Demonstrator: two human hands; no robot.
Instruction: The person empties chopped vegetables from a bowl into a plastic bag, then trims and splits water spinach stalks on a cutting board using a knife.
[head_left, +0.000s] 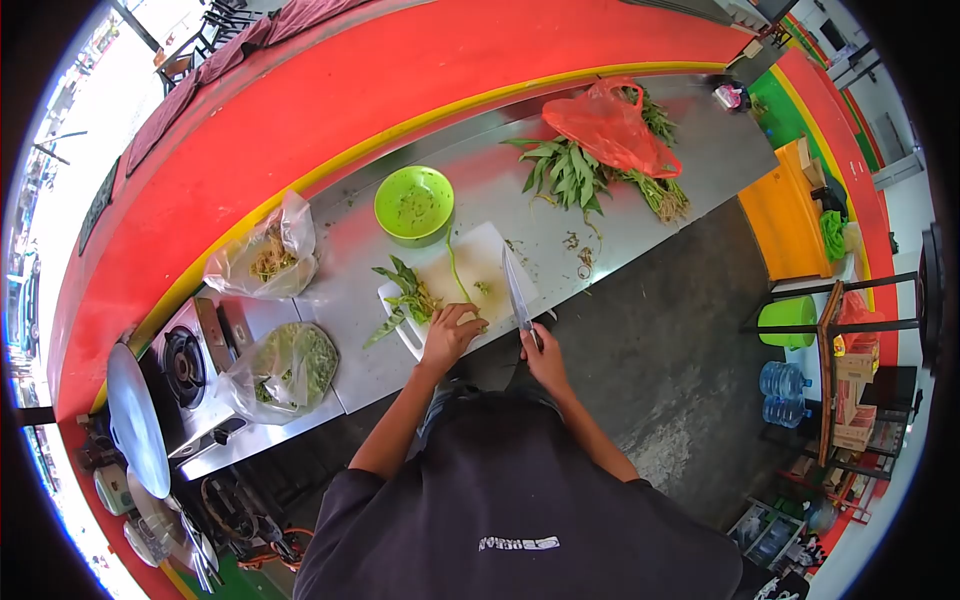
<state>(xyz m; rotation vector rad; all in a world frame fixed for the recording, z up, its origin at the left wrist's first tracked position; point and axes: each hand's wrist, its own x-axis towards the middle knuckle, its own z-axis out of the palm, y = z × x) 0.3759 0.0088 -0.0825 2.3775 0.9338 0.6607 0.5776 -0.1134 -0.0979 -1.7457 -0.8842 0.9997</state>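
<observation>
Daylight blows out the left edge; fisheye distortion curves the wall [400, 65].

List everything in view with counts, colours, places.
Counter: one, silver, centre
Board: one, white, on counter
Stem: one, green, over board
Leafy greens: one pile, green, board's left
Bowl: one, green, beyond board
Knife: one, silver, board's right
Plastic bag: one, red, counter's right
Leafy bunches: several, green, around bag
Clear bags: two, colourless, counter's left
Burner: one, black, left
Wall: one, red, behind counter
Basin: one, green, right
Water bottles: two, blue, right
Kitchenware: several, mixed, lower left
Clutter: uncounted, mixed, background
Left hand: one, bare, pinching stem
Right hand: one, bare, holding knife
</observation>
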